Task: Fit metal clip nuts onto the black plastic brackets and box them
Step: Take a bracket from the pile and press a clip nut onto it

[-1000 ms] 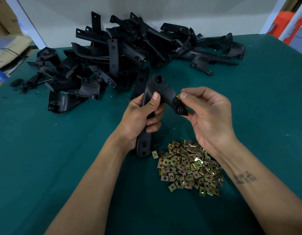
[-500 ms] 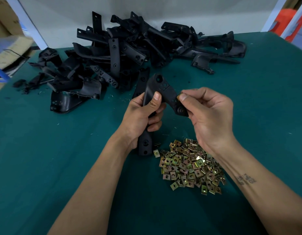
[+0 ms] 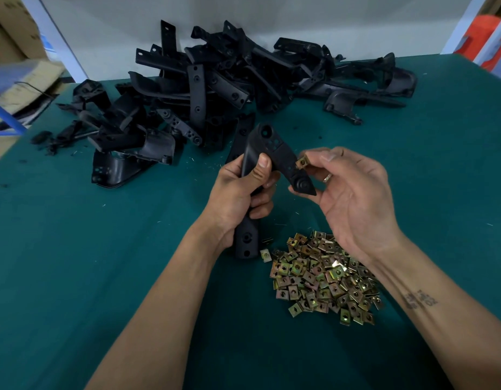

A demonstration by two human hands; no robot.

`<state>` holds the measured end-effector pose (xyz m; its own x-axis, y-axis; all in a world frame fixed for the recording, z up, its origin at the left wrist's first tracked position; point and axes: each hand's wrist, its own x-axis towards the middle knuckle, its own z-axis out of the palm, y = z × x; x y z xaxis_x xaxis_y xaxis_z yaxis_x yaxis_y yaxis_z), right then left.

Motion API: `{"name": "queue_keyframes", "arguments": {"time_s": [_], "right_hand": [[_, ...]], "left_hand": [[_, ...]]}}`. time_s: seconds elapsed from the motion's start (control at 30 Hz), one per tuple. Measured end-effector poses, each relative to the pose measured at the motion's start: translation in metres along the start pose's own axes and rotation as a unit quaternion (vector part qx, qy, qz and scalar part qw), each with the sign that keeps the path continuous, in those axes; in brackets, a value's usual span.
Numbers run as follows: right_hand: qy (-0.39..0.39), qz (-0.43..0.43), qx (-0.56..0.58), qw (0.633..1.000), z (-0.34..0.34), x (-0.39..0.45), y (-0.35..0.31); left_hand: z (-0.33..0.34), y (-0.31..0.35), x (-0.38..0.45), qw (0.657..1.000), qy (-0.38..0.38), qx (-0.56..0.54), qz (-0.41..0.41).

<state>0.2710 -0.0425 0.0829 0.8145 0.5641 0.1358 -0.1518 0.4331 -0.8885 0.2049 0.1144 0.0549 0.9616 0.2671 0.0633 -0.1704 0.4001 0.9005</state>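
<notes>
Held bracket (image 3: pixel 274 153): black plastic, angled; centre of frame, raised above the table (image 3: pixel 75 263). Its long lower arm runs down to a point just left of the nut heap; its upper arm bends right and ends in a rounded boss.

Left hand (image 3: pixel 241 192): fingers wrapped round the bracket's middle section, thumb laid across the front face. Firm grip.

Right hand (image 3: pixel 353 198): thumb and forefinger pinch a single clip nut (image 3: pixel 302 162) right at the edge of the bracket's upper arm; whether it is seated on the plastic cannot be told. The other fingers are loosely curled behind the bracket's tip. A ring (image 3: pixel 327 177) shows on one finger; a tattoo (image 3: pixel 419 300) marks the forearm at lower right.

Clip nut heap (image 3: pixel 325 277): many brass-coloured square nuts, loose on the table, lower centre-right, partly under the right wrist. One stray nut (image 3: pixel 265 254) lies just beside the bracket's lower end.

Bracket stock (image 3: pixel 215 88): large tangled pile of black plastic parts across the upper centre of frame, spreading to upper left and upper right.

Table: green covering, scattered with small black shavings near the pile.

Cardboard boxes (image 3: pixel 7 38): upper left corner, beyond the table edge.
</notes>
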Motion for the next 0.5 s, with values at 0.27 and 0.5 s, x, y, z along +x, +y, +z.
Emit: {"name": "queue_keyframes", "arguments": {"time_s": [0.27, 0.5], "right_hand": [[-0.002, 0.013, 0.003, 1.0, -0.0002, -0.0002, 0.0026], [-0.009, -0.03, -0.029, 0.999, -0.003, -0.0005, 0.0086]], "left_hand": [[0.0, 0.0003, -0.0011, 1.0, -0.006, 0.001, 0.006], [-0.0012, -0.0012, 0.0003, 1.0, 0.017, 0.006, 0.011]]}}
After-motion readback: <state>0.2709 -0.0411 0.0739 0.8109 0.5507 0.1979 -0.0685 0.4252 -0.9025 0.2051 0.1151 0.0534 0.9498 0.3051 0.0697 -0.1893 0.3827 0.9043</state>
